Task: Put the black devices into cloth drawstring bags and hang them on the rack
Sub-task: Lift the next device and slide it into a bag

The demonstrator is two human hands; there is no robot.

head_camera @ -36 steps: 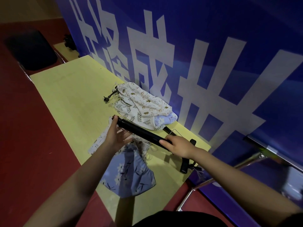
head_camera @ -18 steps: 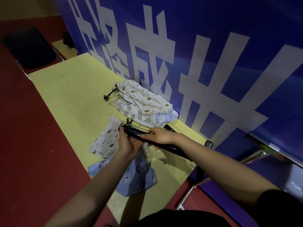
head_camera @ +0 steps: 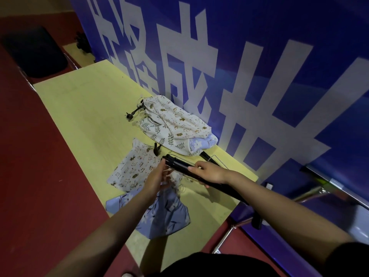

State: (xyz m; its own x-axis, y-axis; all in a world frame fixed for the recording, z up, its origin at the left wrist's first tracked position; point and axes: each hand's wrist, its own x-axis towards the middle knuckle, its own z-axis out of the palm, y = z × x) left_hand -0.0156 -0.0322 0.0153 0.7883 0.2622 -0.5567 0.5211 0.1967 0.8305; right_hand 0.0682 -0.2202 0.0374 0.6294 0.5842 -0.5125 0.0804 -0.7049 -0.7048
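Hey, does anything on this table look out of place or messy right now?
Mostly the bags. Several printed cloth bags lie in a crumpled heap by the blue wall, with a small black part poking out at the heap's left end. The long black device, held by the right hand, sticks out well past the table edge.

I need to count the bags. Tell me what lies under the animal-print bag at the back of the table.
Under the animal-print bag lie a leaf-print bag and a blue flowered one, whose edges show. A black rod sticks out below. Anything deeper in the pile is covered.
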